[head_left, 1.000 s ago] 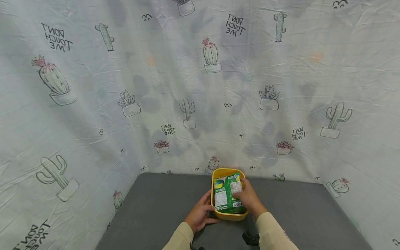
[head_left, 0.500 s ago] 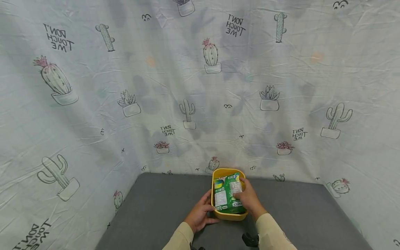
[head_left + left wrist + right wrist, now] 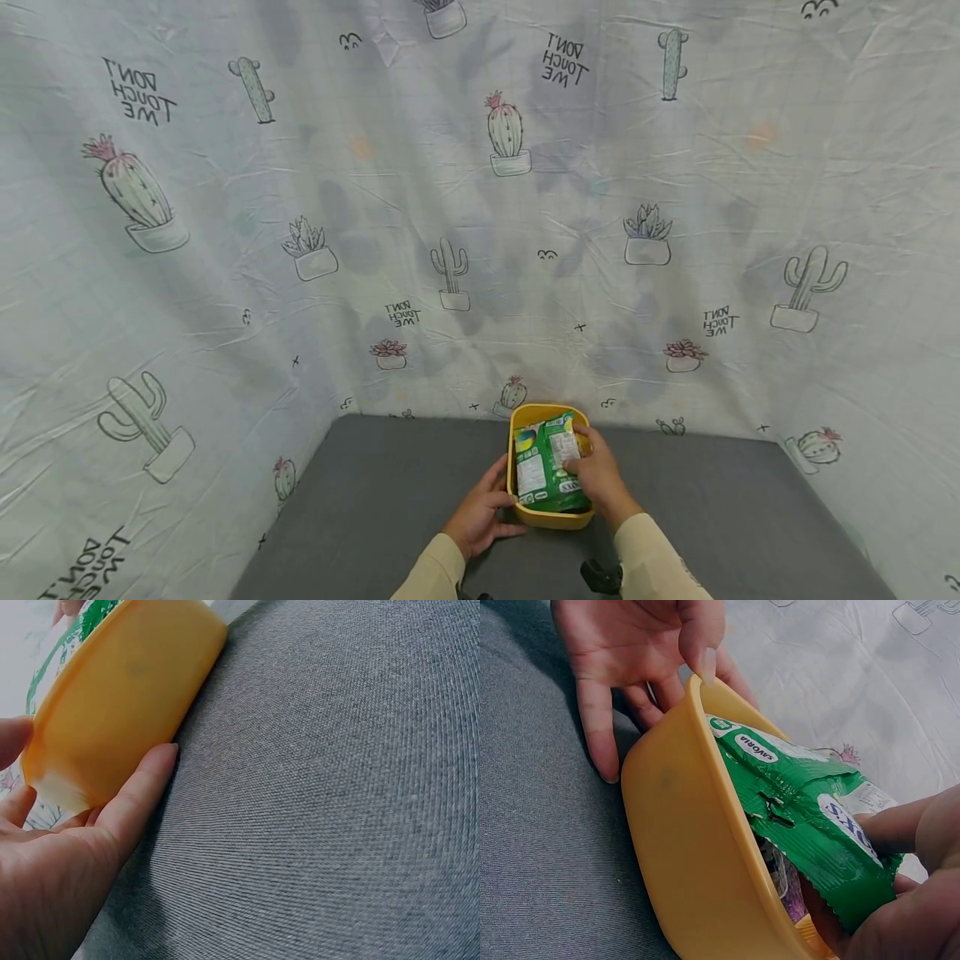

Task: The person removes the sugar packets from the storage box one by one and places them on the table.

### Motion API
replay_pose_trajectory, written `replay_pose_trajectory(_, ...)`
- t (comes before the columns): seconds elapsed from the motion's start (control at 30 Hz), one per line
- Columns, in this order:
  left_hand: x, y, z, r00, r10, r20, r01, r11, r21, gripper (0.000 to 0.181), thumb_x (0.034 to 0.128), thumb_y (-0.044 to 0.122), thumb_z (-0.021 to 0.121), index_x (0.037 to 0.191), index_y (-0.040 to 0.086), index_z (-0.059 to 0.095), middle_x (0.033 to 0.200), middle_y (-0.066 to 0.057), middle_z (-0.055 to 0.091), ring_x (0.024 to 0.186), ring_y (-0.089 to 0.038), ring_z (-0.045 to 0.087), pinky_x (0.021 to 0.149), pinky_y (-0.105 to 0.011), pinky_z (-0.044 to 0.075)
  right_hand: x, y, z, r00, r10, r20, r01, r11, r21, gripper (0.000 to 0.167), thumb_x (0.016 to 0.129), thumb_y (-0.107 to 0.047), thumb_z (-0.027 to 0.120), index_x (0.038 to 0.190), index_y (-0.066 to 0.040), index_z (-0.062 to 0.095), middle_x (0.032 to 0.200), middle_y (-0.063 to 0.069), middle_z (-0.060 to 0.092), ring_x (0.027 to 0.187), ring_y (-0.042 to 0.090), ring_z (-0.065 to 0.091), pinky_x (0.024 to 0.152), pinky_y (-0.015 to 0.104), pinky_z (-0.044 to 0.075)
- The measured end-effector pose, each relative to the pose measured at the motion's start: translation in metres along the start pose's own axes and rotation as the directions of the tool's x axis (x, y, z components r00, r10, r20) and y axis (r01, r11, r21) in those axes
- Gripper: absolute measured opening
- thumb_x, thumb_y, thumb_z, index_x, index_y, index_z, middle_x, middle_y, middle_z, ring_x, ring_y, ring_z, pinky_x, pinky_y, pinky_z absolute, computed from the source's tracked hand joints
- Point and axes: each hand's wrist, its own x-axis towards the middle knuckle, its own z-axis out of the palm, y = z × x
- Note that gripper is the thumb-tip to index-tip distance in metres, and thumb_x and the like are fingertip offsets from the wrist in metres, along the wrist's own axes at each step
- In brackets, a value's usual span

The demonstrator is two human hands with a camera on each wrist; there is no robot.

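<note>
Green packet (image 3: 542,482) lies inside the yellow tub (image 3: 551,522), printed face up, covering much of its mouth. Tub sits on the grey desk (image 3: 412,475); patterned curtain (image 3: 480,208) behind it.

Right hand (image 3: 602,482) comes over the tub's right wall and grasps the packet's edge: thumb on top, other fingers tucked underneath, as the right wrist view shows. Left hand (image 3: 474,515) grasps the tub's near left corner, one fingertip on the rim, others along the outer wall down towards the base.

Step in hand, as I read it: handling the packet within the tub while the left hand braces. Under the packet's near seal, inside the tub, a purple and yellow item (image 3: 795,902) peeks out; too covered to identify.

Handling notes, judgement only. Packet looks soft and slick: a broad, light pinch near the seal suits it better than a squeeze at the middle, which could crush the contents. Any shift is best done level, so the corner beside the left hand clears the tub's rim. Tucked fingers could snag the item below; keep them flat against the packet. Tub looks light and might skid on the desk, so the brace should press down as well as sideways.
</note>
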Motion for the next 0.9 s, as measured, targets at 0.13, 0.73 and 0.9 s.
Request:
replay_pose_trajectory(0.13,0.0,0.0,-0.001,1.0,0.003,0.003,-0.003,1.0,0.002,0.09,0.0964,-0.005,0.058,0.176,0.014,0.02,0.176,-0.025,0.022,0.139,-0.046,0.052,0.092,-0.078,0.051,-0.001,-0.002,-0.004,1.0,0.011,0.004,-0.011,0.999,0.049,0.066,0.104,0.008,0.06,0.164,-0.008,0.039,0.131,0.033,0.056,0.102,0.04,0.071,0.077,0.05,0.063)
replay_pose_trajectory(0.73,-0.001,-0.005,0.0,0.999,0.031,0.01,-0.031,0.999,-0.012,0.089,0.0971,-0.006,0.058,0.176,0.015,0.021,0.175,-0.027,0.022,0.144,-0.049,0.045,0.093,-0.08,0.049,-0.005,-0.006,-0.024,0.997,0.004,-0.076,0.009,0.986,0.167,0.043,0.108,0.002,0.06,0.147,0.001,0.042,0.122,0.028,0.061,0.091,0.028,0.071,0.071,0.042,0.062)
replay_pose_trajectory(0.9,-0.002,-0.003,0.001,1.0,0.026,0.004,-0.026,1.0,-0.007,0.089,0.0982,-0.005,0.057,0.176,0.016,0.02,0.175,-0.028,0.021,0.147,-0.05,0.042,0.094,-0.08,0.049,-0.006,-0.006,-0.031,0.995,-0.005,-0.096,0.022,0.985,0.17,0.035,0.109,0.001,0.059,0.141,0.004,0.044,0.122,0.027,0.061,0.089,0.025,0.07,0.07,0.038,0.062)
